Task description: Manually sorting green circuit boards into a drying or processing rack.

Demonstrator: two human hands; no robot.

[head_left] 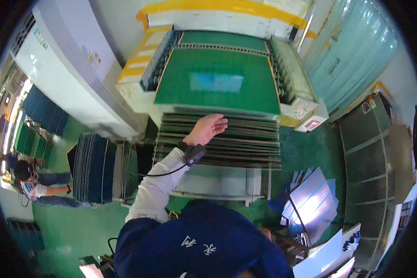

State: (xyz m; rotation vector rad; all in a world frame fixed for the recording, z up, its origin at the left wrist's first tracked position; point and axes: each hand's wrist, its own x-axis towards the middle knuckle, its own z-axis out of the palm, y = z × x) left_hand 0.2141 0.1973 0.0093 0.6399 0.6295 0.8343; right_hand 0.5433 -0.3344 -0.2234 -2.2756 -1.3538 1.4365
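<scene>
My left hand [207, 129] is stretched out over a row of dark thin panels [245, 147] standing edge-up in front of me. Its fingers lie nearly straight and close together, with nothing visible in them. I cannot tell whether the fingertips touch the panel edges. A black device with a cable is strapped at that wrist. Just beyond the panels, a large green board [217, 62] lies flat between two rows of rollers, with light reflected on it. Of my right hand [266, 233], only a small skin-coloured patch seems to show beside my dark blue shirt; its fingers are hidden.
A second rack of dark panels [95, 169] stands to the left, near another person [37, 183]. Loose shiny sheets [312, 204] lean at the right. A tall grey cabinet-like unit [368, 171] stands along the right wall. A pale frame [217, 180] lies under the near panels.
</scene>
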